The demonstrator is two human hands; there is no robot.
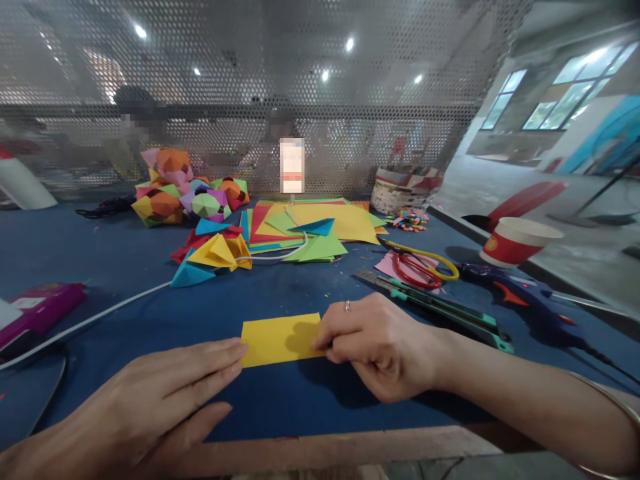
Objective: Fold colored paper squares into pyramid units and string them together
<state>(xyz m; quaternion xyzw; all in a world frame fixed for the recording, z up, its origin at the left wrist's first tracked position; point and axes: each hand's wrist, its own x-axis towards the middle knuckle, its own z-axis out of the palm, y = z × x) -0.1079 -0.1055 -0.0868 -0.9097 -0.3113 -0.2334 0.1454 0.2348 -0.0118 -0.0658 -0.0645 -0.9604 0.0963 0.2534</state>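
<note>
A folded yellow paper rectangle (280,339) lies flat on the blue table (125,253) in front of me. My left hand (165,393) rests flat, fingers stretched out, with its fingertips touching the paper's left edge. My right hand (375,343), wearing a ring, has its fingers curled and pressed on the paper's right edge, pinching it against the table.
Sheets of coloured paper (310,227) and folded paper shapes (215,253) lie behind, with paper balls (185,187) further back. Scissors (417,267), a utility knife (440,310), a glue gun (525,300) and a paper cup (517,241) sit at right. A pink box (37,308) and white cable (100,313) lie left.
</note>
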